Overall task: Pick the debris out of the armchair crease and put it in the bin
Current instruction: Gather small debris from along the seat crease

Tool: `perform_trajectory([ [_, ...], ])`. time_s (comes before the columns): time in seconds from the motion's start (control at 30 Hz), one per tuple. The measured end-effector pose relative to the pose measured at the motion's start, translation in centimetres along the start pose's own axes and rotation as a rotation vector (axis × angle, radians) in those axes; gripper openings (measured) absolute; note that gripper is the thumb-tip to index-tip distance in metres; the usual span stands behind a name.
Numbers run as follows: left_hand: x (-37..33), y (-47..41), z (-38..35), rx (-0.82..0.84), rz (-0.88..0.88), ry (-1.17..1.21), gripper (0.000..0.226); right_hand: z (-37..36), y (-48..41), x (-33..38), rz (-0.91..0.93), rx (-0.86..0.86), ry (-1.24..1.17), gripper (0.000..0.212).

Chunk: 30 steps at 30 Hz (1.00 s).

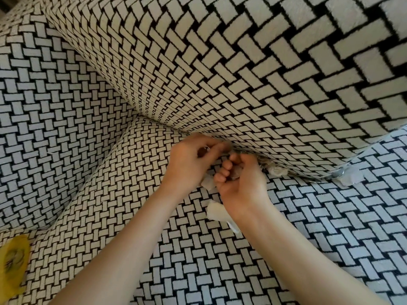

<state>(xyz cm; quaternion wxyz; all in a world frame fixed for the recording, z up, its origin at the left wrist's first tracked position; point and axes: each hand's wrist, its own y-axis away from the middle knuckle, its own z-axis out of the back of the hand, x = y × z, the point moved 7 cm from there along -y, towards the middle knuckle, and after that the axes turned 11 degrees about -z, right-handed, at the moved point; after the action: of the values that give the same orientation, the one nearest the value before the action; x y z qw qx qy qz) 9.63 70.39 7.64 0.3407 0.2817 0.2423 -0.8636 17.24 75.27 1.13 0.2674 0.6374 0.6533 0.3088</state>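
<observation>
Debris lying along the armchair crease (pixel 308 176), where the seat cushion (pixel 330 234) is meeting the back cushion (pixel 242 73).
- Crumpled white paper scrap (pixel 278 171) sticking out of the crease just right of the hands. A second white scrap (pixel 350 178) sitting further right along the same line, with a small shiny metal bit (pixel 338 172) beside it; too blurred to name.
- Two more white scraps lying on the seat: one (pixel 208 184) between the hands, one (pixel 217 211) partly under the right wrist.

Right hand (pixel 241 183) turning palm up, fingers curling round a round grey piece (pixel 235 172), coin-like.

Left hand (pixel 192 160) lying knuckles up, fingertips bunching against the crease. Thumb and forefinger appear to be pinching a small dark piece (pixel 201 151); motion blur here.

Both forearms bare, coming in from the bottom edge.

Upholstery is filling nearly the whole view: black-and-white basketweave fabric, light falling warmer at left and bluish at right. Armrest (pixel 44 106) rising on the left. A yellow object (pixel 13 265) showing at the lower left edge, out of focus; cannot tell what it is.
</observation>
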Motion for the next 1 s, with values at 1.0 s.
perform_trajectory([
  [1.0, 2.5, 7.4, 8.0, 0.144, 0.231, 0.155, 0.017, -4.9, 2.2, -8.3, -0.355, 0.539, 0.381, 0.052],
])
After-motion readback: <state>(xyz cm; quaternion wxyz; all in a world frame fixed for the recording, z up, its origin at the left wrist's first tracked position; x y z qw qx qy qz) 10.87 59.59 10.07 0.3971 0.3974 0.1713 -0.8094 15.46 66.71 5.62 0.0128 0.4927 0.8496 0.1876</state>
